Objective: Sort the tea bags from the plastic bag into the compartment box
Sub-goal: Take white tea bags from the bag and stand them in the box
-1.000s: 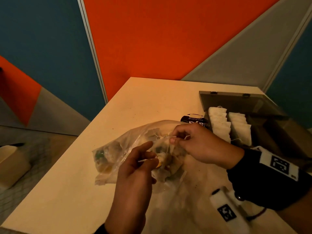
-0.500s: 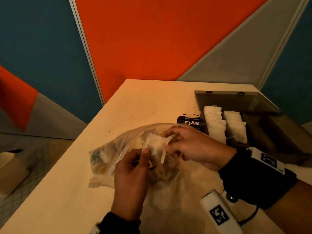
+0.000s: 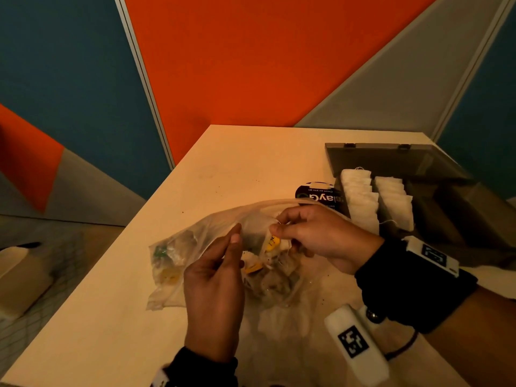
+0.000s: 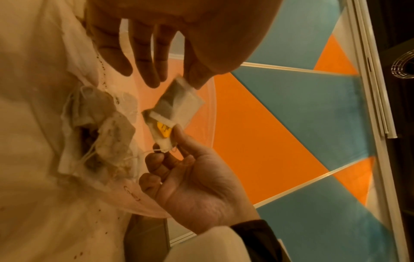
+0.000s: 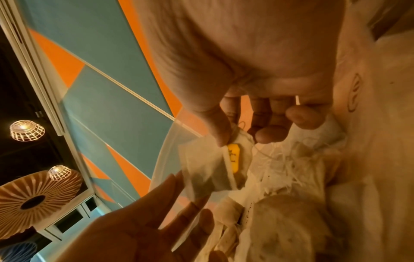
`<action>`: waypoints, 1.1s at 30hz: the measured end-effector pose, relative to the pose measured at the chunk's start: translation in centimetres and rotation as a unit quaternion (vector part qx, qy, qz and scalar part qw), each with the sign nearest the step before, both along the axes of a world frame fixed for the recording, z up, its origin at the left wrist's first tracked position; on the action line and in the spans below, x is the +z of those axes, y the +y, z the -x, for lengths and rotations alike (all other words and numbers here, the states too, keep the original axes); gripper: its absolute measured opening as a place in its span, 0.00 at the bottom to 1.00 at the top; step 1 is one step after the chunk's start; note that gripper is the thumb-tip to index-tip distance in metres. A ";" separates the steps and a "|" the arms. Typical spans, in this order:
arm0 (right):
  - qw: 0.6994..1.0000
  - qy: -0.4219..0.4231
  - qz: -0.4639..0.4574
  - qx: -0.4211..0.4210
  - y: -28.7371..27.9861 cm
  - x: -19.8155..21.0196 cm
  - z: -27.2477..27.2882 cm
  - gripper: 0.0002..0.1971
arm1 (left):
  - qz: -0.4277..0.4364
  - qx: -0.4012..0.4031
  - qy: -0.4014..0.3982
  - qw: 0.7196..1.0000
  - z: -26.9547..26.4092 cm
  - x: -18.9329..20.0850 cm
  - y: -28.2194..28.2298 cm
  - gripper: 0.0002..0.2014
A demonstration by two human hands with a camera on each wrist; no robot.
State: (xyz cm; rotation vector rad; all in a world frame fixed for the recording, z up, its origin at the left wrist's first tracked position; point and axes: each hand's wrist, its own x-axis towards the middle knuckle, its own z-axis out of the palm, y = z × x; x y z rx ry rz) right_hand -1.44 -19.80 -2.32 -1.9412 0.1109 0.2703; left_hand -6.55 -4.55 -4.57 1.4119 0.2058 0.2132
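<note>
Though hidden overhead, right hand (image 4: 197,191) pinches tea bag (image 4: 179,104) underneath.

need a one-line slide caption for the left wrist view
Right hand pinches a yellow-tagged tea bag above the plastic bag; left hand fingers extended near it.

Plastic bag (image 3: 195,247) on table (image 3: 237,163), compartment box (image 3: 446,196) to its right.

right hand (image 5: 257,113) pinches tea bag (image 5: 215,170) at yellow tag (image 5: 233,157); left hand (image 5: 143,230) open below
</note>
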 end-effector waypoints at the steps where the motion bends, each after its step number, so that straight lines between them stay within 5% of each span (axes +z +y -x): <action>1: 1.000 0.001 0.003 0.000 -0.1 0.0 0.1 0.05 | 0.003 -0.002 -0.002 1.000 -0.1 -0.1 -0.1 0.09; 8: 0.999 0.009 -0.003 0.044 -0.4 0.5 0.5 0.07 | 0.002 -0.048 -0.005 0.999 0.1 0.1 -1.1 0.05; 14: 0.991 -0.029 0.129 -0.020 -1.3 0.1 -0.1 0.04 | 0.015 -0.010 0.042 0.999 -0.2 -1.3 -0.5 0.13; 19: 0.962 -0.061 0.261 0.059 0.0 1.4 -0.4 0.27 | 0.057 -0.020 0.042 0.997 0.2 -0.8 -0.6 0.09; 24: 0.887 -0.076 0.415 0.186 1.8 2.2 -2.3 0.19 | 0.080 -0.008 0.016 0.997 0.5 0.2 -0.2 0.07; 33: 0.825 -0.078 0.485 0.280 3.9 0.3 -5.8 0.19 | 0.127 -0.016 0.048 0.991 1.3 1.0 1.0 0.08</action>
